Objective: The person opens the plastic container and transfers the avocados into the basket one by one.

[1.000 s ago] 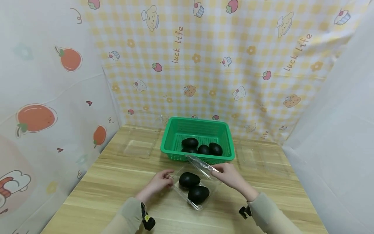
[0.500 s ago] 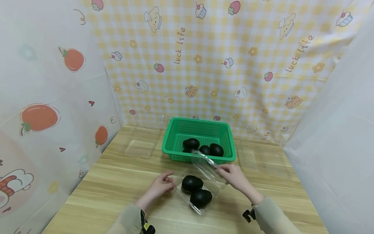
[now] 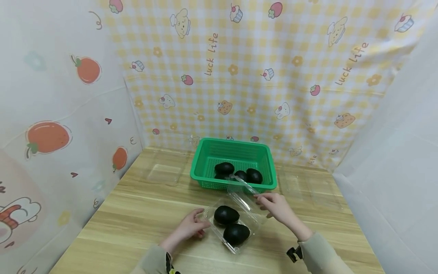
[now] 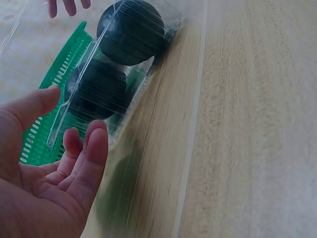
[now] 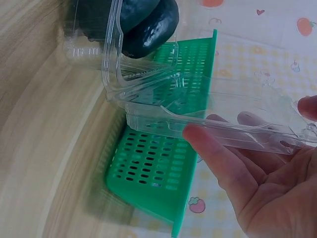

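Two dark avocados (image 3: 226, 215) lie side by side in a clear plastic clamshell box (image 3: 236, 249) on the table. Its hinged lid (image 5: 237, 126) stands raised on the side toward the basket. My right hand (image 3: 275, 207) grips the lid by its edge; in the right wrist view the fingers (image 5: 213, 153) lie along it, thumb at the far right. At the box's left corner my left hand (image 3: 191, 225) lies with relaxed, slightly bent fingers (image 4: 96, 144). Whether they touch the plastic I cannot tell.
A green basket (image 3: 234, 143) behind the box holds several more avocados (image 3: 224, 167). Clear plastic containers stand at the back left (image 3: 164, 173) and back right (image 3: 308, 186) of the wooden table (image 3: 137, 224). Patterned cloth (image 3: 239, 87) hangs behind.
My right hand has swung the lid further up and away from the avocados, toward the basket. My left hand stays by the box's left corner, its fingers shifting slightly.
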`<act>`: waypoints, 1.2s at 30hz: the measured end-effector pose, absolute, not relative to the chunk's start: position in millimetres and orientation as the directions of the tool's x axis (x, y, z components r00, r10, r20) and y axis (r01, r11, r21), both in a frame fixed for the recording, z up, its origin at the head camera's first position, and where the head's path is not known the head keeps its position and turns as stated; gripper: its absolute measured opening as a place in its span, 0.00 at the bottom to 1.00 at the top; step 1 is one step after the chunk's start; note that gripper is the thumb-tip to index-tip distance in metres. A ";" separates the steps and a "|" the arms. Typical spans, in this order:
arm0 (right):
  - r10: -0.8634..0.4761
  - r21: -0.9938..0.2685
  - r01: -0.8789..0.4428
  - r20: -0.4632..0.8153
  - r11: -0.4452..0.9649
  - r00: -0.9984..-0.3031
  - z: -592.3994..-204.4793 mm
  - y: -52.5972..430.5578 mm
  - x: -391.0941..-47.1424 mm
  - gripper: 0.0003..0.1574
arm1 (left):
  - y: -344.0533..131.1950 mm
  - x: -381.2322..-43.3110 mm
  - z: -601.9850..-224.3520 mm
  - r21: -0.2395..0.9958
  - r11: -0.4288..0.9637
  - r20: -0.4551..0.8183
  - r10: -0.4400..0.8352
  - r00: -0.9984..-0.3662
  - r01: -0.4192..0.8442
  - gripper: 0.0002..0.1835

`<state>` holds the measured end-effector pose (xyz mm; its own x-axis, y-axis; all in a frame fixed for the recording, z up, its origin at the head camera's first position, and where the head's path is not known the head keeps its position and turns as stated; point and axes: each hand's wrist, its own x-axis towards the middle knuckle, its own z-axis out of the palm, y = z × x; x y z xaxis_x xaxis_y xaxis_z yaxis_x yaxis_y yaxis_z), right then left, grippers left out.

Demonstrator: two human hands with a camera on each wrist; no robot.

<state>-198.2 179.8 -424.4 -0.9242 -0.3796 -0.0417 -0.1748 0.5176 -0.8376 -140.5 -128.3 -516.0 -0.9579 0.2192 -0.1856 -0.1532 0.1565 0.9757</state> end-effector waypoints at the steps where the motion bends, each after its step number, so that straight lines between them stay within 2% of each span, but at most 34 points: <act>1: -0.382 -0.840 -0.174 -0.043 0.515 -0.923 -424.6 180.6 -198.0 0.23 | -127.4 -139.6 -513.8 0.976 0.154 -0.186 0.223 -0.957 -0.154 0.40; 6: -0.384 -0.848 -0.164 -0.049 0.504 -0.922 -427.4 184.9 -197.5 0.25 | -123.9 -134.9 -498.7 0.979 0.136 -0.182 0.240 -0.954 -0.152 0.37; 13: -0.386 -0.887 -0.113 -0.078 0.447 -0.919 -422.3 189.6 -192.1 0.25 | -122.0 -143.3 -518.8 0.981 0.119 -0.176 0.248 -0.953 -0.151 0.36; 25: -0.398 -0.928 -0.075 -0.083 0.365 -0.914 -432.1 201.1 -188.3 0.32 | -118.1 -150.0 -519.9 0.984 0.037 -0.177 0.231 -0.957 -0.173 0.35; 36: -0.318 -0.964 0.000 -0.088 0.267 -0.944 -446.8 211.9 -173.2 0.28 | -121.4 -160.9 -522.2 0.984 0.026 -0.181 0.183 -0.966 -0.179 0.33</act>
<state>-173.2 211.9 -446.8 -0.9441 -0.3175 -0.0883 0.0004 0.2669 -0.9637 -160.9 -121.4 -522.2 -0.9665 0.1825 -0.1806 -0.1789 0.0259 0.9835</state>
